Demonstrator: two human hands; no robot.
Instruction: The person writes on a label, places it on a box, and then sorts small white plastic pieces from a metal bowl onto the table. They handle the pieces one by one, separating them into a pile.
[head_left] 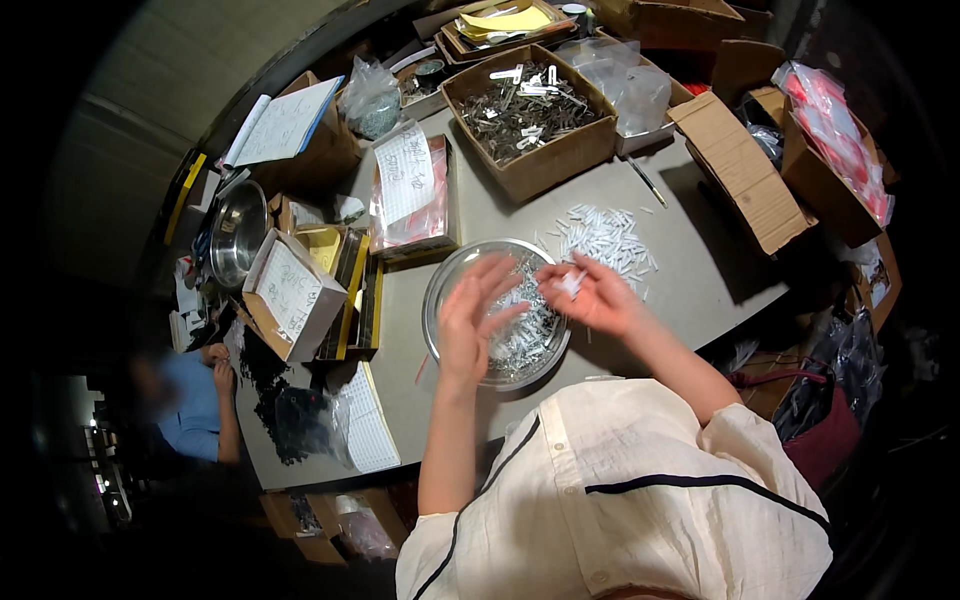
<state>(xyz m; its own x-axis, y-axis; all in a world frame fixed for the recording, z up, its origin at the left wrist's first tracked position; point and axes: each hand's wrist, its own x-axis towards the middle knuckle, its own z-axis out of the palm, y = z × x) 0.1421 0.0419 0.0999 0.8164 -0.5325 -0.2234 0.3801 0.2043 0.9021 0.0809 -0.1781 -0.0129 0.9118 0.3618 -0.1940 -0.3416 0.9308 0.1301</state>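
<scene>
A round metal bowl (432, 335) stands before me on the grey table, holding many small shiny metal and white pieces (533, 335). Over its left side my left hand (468, 318) is raised with fingers spread, somewhat blurred, and nothing shows in it. At the bowl's right edge, palm turned up, my right hand (604, 303) has a few small white strip-like pieces (572, 283) in its curled fingers. Just beyond that hand, a loose pile of slim white pieces (607, 238) lies on the table. The exact kind of these pieces is too small to make out.
Behind the bowl is a cardboard box (535, 175) of dark thin parts. Left of it are a box with a written sheet (407, 180) and a white carton (290, 300). A pen (648, 184) lies right. Another person (195, 405) sits at the left edge.
</scene>
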